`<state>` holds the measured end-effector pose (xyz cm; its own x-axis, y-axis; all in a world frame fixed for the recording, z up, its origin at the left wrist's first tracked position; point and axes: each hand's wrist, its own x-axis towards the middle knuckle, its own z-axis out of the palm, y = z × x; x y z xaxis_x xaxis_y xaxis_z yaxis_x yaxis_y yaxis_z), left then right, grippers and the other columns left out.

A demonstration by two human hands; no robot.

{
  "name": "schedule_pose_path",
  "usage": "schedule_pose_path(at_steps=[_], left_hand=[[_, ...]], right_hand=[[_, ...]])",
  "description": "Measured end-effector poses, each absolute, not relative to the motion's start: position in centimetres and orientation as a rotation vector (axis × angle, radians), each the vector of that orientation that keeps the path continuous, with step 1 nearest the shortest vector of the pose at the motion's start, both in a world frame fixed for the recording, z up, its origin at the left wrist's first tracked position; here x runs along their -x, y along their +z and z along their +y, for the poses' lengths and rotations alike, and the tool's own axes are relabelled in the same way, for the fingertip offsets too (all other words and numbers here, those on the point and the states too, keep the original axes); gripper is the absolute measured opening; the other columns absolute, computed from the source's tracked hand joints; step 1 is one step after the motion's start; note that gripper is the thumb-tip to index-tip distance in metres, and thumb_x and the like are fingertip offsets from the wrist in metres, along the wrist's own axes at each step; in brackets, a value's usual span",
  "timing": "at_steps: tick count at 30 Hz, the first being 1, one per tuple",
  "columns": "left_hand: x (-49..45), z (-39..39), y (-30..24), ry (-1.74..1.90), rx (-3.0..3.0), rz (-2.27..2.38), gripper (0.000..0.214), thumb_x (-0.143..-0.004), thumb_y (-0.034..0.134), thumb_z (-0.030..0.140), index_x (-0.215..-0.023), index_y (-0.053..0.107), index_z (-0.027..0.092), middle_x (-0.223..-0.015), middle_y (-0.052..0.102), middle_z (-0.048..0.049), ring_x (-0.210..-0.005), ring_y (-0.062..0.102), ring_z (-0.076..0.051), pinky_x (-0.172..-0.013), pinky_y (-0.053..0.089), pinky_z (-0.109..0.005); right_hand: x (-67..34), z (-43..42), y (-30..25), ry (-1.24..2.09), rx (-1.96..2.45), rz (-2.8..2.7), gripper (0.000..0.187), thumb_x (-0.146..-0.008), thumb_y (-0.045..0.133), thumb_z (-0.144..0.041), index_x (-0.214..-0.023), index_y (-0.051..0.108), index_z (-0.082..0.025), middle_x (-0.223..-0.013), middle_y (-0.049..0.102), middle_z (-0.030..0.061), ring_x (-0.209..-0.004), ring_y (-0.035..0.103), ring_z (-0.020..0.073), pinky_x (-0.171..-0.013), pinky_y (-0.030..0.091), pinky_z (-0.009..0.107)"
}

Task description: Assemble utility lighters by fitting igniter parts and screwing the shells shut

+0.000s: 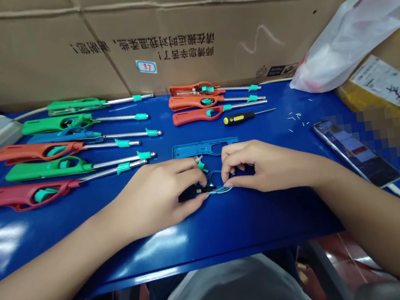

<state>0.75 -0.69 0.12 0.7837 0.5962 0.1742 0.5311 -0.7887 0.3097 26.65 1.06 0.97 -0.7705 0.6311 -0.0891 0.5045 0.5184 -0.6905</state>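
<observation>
Both hands meet at the middle of a blue table [233, 225]. My left hand [161, 195] is closed around a small black part [190, 192] with thin blue-white wires [220, 190] coming out of it. My right hand [258, 166] pinches the other end of those wires and another small dark piece. Just behind the fingers lies an open blue lighter shell [205, 147], flat on the table, with a small teal piece [201, 164] at its front edge.
Several long-nosed lighters, green, red and blue, lie in rows at the left [50, 168]; three orange ones [196, 102] at the back middle. A yellow-black screwdriver [240, 117], tiny loose pins [295, 117], a phone [356, 152], a white plastic bag [354, 29], cardboard boxes [169, 40] behind.
</observation>
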Motion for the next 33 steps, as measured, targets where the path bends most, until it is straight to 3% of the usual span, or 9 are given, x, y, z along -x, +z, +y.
schedule_pose_path(at_steps=[8,12,17,19,27,33], left_hand=[[-0.7,-1.0,0.2,0.402,-2.687,0.884,0.009,-0.095,0.064,0.028,-0.1,0.068,0.022,-0.096,0.07,0.0022,-0.081,0.068,-0.014,-0.065,0.045,-0.025],[-0.8,-1.1,0.2,0.392,-2.619,0.929,0.01,-0.096,0.063,0.029,-0.1,0.068,0.023,-0.095,0.07,0.0026,-0.073,0.065,-0.013,-0.061,0.044,-0.024],[-0.9,-1.0,0.4,0.354,-2.529,0.983,0.009,-0.094,0.065,0.029,-0.099,0.07,0.023,-0.088,0.07,0.0018,-0.074,0.065,-0.014,-0.062,0.044,-0.024],[-0.9,-0.9,0.4,0.344,-2.506,0.995,0.009,-0.093,0.066,0.029,-0.098,0.07,0.023,-0.086,0.07,0.0019,-0.072,0.064,-0.013,-0.062,0.044,-0.024],[-0.9,-0.7,-0.1,0.381,-2.458,0.993,0.01,-0.094,0.064,0.03,-0.097,0.072,0.024,-0.085,0.071,0.0024,-0.066,0.061,-0.011,-0.058,0.042,-0.023],[-0.9,-0.8,-0.1,0.431,-2.48,0.986,0.011,-0.092,0.067,0.031,-0.098,0.072,0.023,-0.084,0.071,0.0011,-0.069,0.063,-0.013,-0.058,0.044,-0.022]], right_hand=[[-26.6,1.1,0.9,1.128,1.016,-2.541,0.013,-0.094,0.06,-0.016,-0.087,0.071,-0.018,-0.088,0.061,0.0005,-0.076,0.055,0.012,-0.069,0.041,0.026],[-27.0,1.2,1.1,1.145,1.007,-2.499,0.03,-0.103,0.05,-0.029,-0.079,0.064,-0.017,-0.084,0.059,0.0006,-0.076,0.055,0.0126,-0.072,0.042,0.028],[-27.7,1.3,1.7,1.168,0.966,-2.641,0.01,-0.092,0.067,-0.027,-0.096,0.071,-0.018,-0.091,0.062,0.0005,-0.077,0.055,0.0127,-0.071,0.043,0.027],[-27.9,1.3,1.9,1.16,0.972,-2.686,0.012,-0.089,0.07,-0.021,-0.101,0.071,-0.018,-0.092,0.062,0.0003,-0.075,0.054,0.0119,-0.07,0.042,0.026],[-27.8,1.1,1.9,1.141,1.079,-2.666,0.003,-0.089,0.067,-0.017,-0.091,0.067,-0.018,-0.091,0.061,-0.0007,-0.068,0.049,0.0102,-0.066,0.04,0.026],[-27.9,0.9,1.9,1.091,1.191,-2.618,0.012,-0.085,0.067,-0.016,-0.096,0.063,-0.019,-0.086,0.061,-0.0007,-0.066,0.05,0.0115,-0.063,0.039,0.026]])
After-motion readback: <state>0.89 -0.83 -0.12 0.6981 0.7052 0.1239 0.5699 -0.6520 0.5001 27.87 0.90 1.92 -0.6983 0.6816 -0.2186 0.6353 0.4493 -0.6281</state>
